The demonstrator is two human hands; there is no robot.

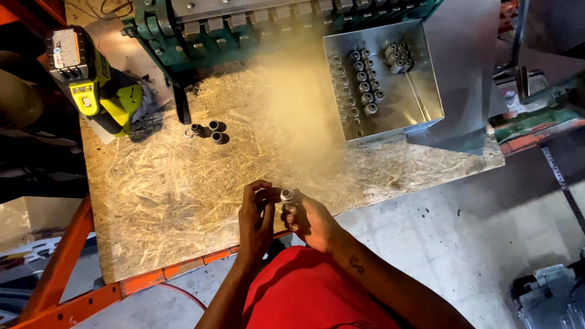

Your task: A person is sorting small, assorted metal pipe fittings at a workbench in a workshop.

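Note:
Both my hands meet over the front edge of a chipboard bench top (pixel 183 195). My right hand (pixel 311 222) grips a small grey metal cylindrical fitting (pixel 287 195), held upright. My left hand (pixel 256 216) has its fingertips pinched on the side of the same fitting. A few similar dark round fittings (pixel 207 130) lie loose on the board farther back. An open metal tray (pixel 420 91) at the back right holds rows of several more fittings (pixel 364 82).
A yellow-green and black cordless power tool (pixel 91 82) lies at the back left. A green machine (pixel 244 24) stands along the back edge. An orange steel frame (pixel 61 256) runs under the bench at the left. Concrete floor (pixel 463 231) lies below right.

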